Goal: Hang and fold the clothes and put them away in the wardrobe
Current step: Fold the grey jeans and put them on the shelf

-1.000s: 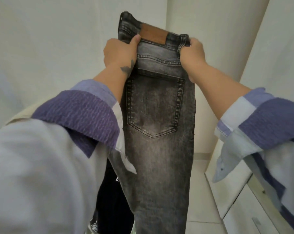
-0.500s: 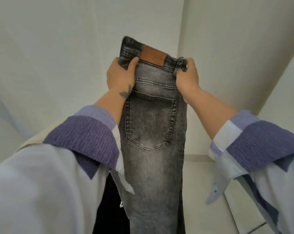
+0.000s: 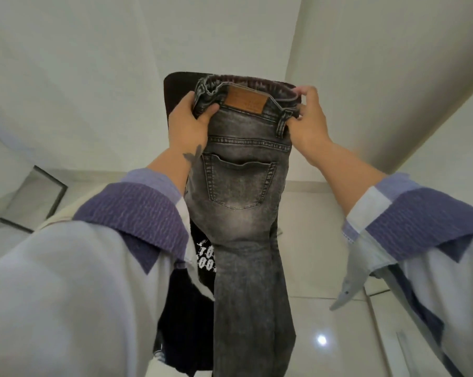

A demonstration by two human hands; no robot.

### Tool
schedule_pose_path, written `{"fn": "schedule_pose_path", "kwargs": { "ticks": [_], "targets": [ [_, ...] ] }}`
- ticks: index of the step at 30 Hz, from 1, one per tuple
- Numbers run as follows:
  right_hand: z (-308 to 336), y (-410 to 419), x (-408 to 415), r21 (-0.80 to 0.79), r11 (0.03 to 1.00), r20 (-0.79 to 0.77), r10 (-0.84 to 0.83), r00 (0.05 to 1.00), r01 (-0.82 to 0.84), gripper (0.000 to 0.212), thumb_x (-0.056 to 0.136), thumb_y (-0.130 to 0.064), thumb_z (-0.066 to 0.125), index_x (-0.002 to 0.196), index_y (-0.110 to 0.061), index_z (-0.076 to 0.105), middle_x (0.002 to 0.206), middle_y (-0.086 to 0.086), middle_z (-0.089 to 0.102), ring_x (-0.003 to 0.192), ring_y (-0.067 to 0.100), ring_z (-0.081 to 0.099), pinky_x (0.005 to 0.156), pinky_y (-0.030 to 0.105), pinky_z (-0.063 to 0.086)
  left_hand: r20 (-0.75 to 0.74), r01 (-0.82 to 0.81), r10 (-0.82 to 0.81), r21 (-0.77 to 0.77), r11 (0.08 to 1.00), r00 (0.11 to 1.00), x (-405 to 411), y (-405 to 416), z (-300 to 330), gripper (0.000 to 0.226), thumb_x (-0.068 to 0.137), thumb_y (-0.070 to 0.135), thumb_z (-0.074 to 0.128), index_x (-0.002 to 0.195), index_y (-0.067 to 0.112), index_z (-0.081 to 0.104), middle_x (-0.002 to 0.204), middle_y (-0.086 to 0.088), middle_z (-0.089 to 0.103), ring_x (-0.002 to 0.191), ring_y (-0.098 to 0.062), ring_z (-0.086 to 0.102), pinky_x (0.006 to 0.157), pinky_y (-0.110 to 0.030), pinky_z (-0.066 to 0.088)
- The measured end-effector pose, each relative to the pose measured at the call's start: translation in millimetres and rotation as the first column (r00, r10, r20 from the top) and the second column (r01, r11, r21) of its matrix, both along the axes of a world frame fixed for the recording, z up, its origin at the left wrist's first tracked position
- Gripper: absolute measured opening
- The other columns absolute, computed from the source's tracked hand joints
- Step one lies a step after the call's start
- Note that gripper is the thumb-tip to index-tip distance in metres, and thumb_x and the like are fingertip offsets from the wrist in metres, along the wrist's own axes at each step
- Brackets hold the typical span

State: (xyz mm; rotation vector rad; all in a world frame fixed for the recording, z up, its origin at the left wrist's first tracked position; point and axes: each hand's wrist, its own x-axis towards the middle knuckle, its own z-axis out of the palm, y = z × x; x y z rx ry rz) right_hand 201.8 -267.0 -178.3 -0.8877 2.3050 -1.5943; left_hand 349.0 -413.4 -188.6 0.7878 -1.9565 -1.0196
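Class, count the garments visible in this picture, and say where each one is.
2. The grey jeans hang from the left hand and right hand; a black printed garment shows behind them, lower left. More may be hidden.

Glossy pale floor [image 3: 325, 322] in the lower part of the frame.
A bright light spot reflects at lower right; a dark-framed panel [image 3: 37, 197] stands on it at the left edge.

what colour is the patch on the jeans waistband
Tan brown, leather-like patch on the grey washed jeans; seen in the head view.
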Motion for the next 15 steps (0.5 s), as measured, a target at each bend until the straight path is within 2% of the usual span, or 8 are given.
{"fn": "schedule_pose_path", "kwargs": {
  "ticks": [2,6,10,15],
  "targets": [
    [-13.1,14.9,11.1,0.015,0.999,-0.011,0.044,0.999,-0.044,0.037,0.090,-0.001,0.045,0.107,-0.033,0.036,0.103,0.007,0.064,0.083,0.015,0.058,0.076,0.037,0.051,0.024,-0.017,0.017,0.030,0.999,1.000,13.7,16.9,-13.6,0.031,0.089,0.028,0.061,0.115,0.012,0.060,0.102,0.010,0.059,0.098,-0.007,0.055,0.088,-0.022,0.042],
    [-32.1,51.9,39.0,0.042,0.992,-0.008,0.119,0.993,-0.118,0.033,0.093,-0.004,0.045,0.110,-0.029,0.032,0.099,0.004,0.061,0.083,0.011,0.057,0.076,0.033,0.051,0.072,-0.061,0.056,0.077,0.995,0.996,42.4,58.5,-30.7,0.031,0.088,0.026,0.063,0.115,0.010,0.060,0.103,0.006,0.062,0.097,-0.009,0.055,0.090,-0.025,0.044],
    [-70.7,94.7,68.8,0.135,0.980,0.008,0.149,0.989,-0.148,0.033,0.093,-0.006,0.046,0.118,-0.027,0.038,0.101,0.004,0.063,0.090,0.018,0.060,0.079,0.038,0.052,0.150,-0.106,0.088,0.111,0.988,0.985,78.1,106.8,-62.4,0.035,0.087,0.026,0.065,0.117,0.010,0.059,0.112,-0.003,0.066,0.101,-0.013,0.056,0.092,-0.028,0.044],
    [-126.9,146.7,107.5,0.261,0.939,0.022,0.224,0.974,-0.222,0.035,0.091,0.000,0.046,0.117,-0.024,0.042,0.098,-0.002,0.058,0.092,0.018,0.059,0.081,0.039,0.053,0.263,-0.165,0.105,0.218,0.962,0.959,127.6,169.5,-123.1,0.035,0.086,0.025,0.066,0.119,0.014,0.059,0.113,-0.002,0.066,0.105,-0.015,0.058,0.097,-0.031,0.045]
  ]
}}
